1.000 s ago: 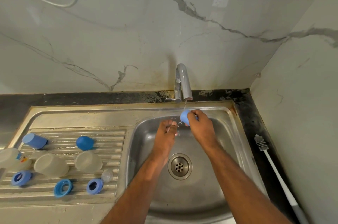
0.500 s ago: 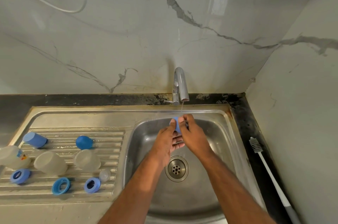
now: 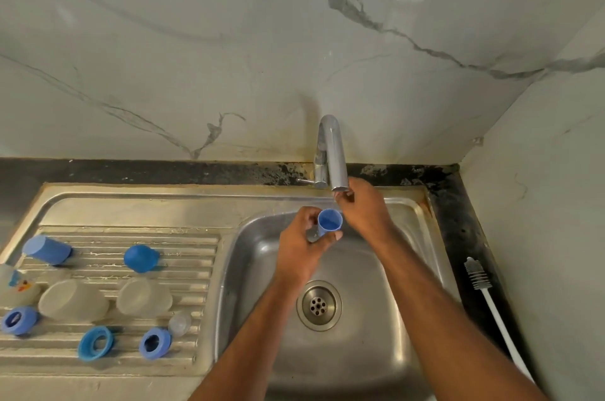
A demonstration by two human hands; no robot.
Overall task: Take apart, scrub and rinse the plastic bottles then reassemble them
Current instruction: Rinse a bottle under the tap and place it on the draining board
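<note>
My left hand [image 3: 302, 241] grips a small blue cap [image 3: 330, 222] over the sink basin [image 3: 386, 328], its open side facing up. My right hand [image 3: 363, 209] is just right of the cap, with its fingertips up at the spout of the chrome tap [image 3: 331, 151]. On the drainboard [image 3: 108, 197] lie two more blue caps [image 3: 47, 249] [image 3: 141, 258], clear bottle bodies [image 3: 72, 300] [image 3: 144, 297], a printed bottle [image 3: 18, 287] at the left edge, three blue screw rings [image 3: 19, 320] [image 3: 96, 342] [image 3: 154, 342] and a clear teat [image 3: 180, 323].
A white-handled bottle brush [image 3: 491, 305] lies on the dark counter strip right of the sink. The drain [image 3: 319, 305] is in the middle of the basin. Marble walls close off the back and the right side.
The blue cap passed from my right hand into my left hand and now faces open side up. My right hand rose to the tap spout.
</note>
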